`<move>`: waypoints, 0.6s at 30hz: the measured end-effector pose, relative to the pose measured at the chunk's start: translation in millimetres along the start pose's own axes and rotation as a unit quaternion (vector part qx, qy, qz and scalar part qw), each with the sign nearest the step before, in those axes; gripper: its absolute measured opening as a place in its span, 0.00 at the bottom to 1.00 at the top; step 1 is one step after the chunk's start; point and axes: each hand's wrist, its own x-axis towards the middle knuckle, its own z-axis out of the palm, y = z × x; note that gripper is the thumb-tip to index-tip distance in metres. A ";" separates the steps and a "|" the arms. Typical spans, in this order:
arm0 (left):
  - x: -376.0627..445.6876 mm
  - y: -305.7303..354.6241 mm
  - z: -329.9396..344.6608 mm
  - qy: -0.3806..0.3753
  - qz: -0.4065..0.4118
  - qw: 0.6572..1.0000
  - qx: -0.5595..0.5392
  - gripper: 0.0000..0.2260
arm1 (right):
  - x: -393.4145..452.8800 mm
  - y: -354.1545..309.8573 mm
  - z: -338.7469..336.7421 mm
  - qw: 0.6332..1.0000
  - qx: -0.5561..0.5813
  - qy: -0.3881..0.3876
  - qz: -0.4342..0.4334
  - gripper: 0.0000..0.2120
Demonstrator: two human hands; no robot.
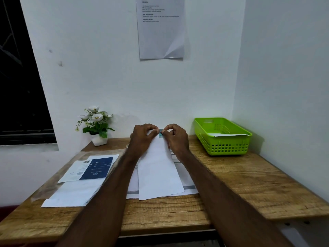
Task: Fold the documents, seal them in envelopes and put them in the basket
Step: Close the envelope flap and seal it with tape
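A long white folded document (159, 173) lies lengthwise on the wooden table (231, 182), on top of other printed sheets (185, 177). My left hand (142, 138) and my right hand (175, 138) both pinch its far end, fingertips almost meeting over a small blue-green printed mark. At the back right stands a green plastic basket (222, 148) with a white envelope (227, 134) inside. To the left lies a stack of white envelopes (74, 192) in a clear wrapper.
A dark blue and white leaflet (92, 169) lies on the envelope stack. A small white pot of white flowers (97, 125) stands at the back left by the wall. A printed sheet (161, 27) hangs on the wall above.
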 end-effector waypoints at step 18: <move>-1.1 8.2 -2.2 0.006 0.017 0.999 -0.033 0.11 | 4.6 4.3 -3.5 0.981 0.135 -0.121 0.068 0.25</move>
